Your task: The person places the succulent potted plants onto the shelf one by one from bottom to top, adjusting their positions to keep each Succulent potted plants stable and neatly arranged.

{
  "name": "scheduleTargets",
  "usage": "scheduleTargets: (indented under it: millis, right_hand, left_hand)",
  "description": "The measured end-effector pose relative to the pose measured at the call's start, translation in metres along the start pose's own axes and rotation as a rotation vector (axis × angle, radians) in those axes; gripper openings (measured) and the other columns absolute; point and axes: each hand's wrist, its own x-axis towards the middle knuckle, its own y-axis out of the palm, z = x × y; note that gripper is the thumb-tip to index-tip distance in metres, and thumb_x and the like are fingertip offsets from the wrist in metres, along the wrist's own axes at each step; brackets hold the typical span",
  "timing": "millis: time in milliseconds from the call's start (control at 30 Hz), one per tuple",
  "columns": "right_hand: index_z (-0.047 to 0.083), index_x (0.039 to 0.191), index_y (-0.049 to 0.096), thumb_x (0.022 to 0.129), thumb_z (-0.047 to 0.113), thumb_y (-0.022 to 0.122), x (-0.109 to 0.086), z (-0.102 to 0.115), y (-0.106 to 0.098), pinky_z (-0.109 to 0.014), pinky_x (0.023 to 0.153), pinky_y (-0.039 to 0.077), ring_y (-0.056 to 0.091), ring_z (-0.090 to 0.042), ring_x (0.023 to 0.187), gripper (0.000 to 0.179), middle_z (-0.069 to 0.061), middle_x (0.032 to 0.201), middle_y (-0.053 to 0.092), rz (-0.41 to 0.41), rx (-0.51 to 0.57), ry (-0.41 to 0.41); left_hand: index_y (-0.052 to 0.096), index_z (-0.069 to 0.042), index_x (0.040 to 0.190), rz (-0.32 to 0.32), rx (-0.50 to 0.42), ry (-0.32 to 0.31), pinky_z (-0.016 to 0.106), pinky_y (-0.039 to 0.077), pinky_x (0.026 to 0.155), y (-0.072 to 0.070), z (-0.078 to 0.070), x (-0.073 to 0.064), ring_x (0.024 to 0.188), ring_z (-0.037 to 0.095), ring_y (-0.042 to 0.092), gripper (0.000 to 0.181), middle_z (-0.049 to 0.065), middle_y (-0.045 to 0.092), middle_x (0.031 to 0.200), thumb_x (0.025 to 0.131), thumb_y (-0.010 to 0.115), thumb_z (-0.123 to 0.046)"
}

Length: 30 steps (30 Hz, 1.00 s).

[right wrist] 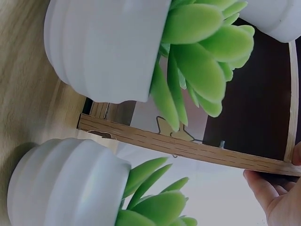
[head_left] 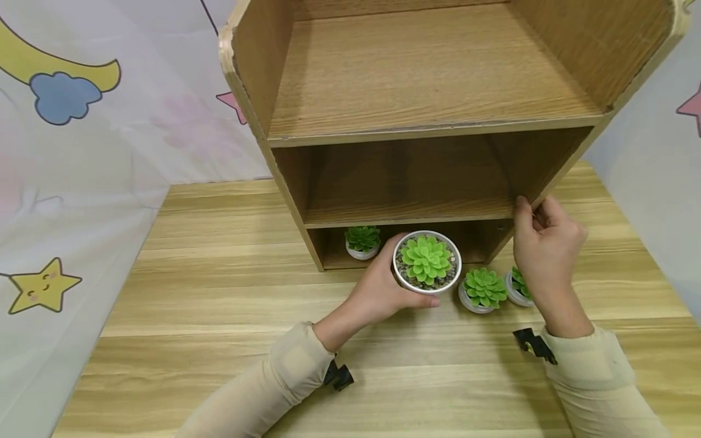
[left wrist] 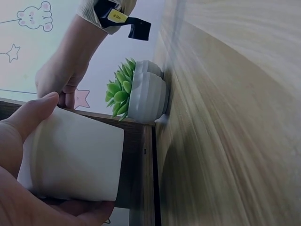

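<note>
My left hand grips a white round pot with a bright green succulent, its thumb on the near side and its fingers around the far side. The pot is held upright in front of the bottom compartment of a wooden shelf. In the left wrist view, the same pot shows its plain smooth wall. My right hand pinches the front edge of the shelf's right side panel, thumb on the inner face and fingers outside. Beneath it stand two smaller potted succulents, one nearer the middle and one further right.
Another small potted succulent stands in the bottom compartment, on the left. The shelf rests on a wood-grain table. A pale cloth backdrop with cartoon stars and a moon hangs behind and at both sides.
</note>
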Motion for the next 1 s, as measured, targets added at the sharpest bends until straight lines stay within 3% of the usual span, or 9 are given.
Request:
scheduleTargets:
  millis: [167, 433, 667, 1000]
  right_hand:
    - [-0.01, 0.092, 0.071, 0.094, 0.004, 0.057, 0.0001, 0.0002, 0.0008, -0.007, 0.058, 0.045, 0.061, 0.005, 0.068, 0.019, -0.017, 0.081, 0.07, -0.018, 0.005, 0.01]
    - [-0.01, 0.098, 0.071, 0.094, 0.003, 0.057, 0.0004, 0.001, -0.0001, -0.009, 0.064, 0.048, 0.065, 0.004, 0.079, 0.02, -0.02, 0.09, 0.071, 0.003, 0.015, 0.022]
    - [-0.012, 0.096, 0.07, 0.094, 0.002, 0.056, 0.0002, 0.0004, 0.0001, -0.009, 0.062, 0.048, 0.063, 0.006, 0.076, 0.02, -0.021, 0.086, 0.07, 0.005, 0.008, -0.017]
    - [-0.011, 0.095, 0.071, 0.093, 0.0, 0.057, -0.0004, 0.001, -0.0009, -0.008, 0.064, 0.048, 0.063, 0.006, 0.075, 0.018, -0.019, 0.086, 0.071, -0.009, 0.016, 0.0]
  left_hand:
    - [0.04, -0.016, 0.145, -0.011, 0.005, -0.025, 0.035, 0.037, 0.103, 0.0023, 0.0004, 0.002, 0.118, 0.009, 0.05, 0.104, -0.008, 0.051, 0.131, 0.058, 0.097, -0.015]
    - [0.04, -0.016, 0.145, -0.012, -0.014, -0.029, 0.034, 0.036, 0.103, 0.0055, 0.002, 0.0047, 0.118, 0.011, 0.051, 0.105, -0.006, 0.052, 0.131, 0.057, 0.097, -0.015]
    - [0.04, -0.017, 0.144, -0.027, -0.028, -0.04, 0.034, 0.037, 0.102, 0.0066, 0.0043, 0.0061, 0.117, 0.012, 0.052, 0.103, -0.005, 0.052, 0.129, 0.058, 0.097, -0.013]
    - [0.041, -0.016, 0.143, -0.035, -0.003, -0.038, 0.034, 0.038, 0.102, 0.0079, 0.0074, 0.0083, 0.117, 0.012, 0.051, 0.102, -0.005, 0.052, 0.128, 0.058, 0.098, -0.016]
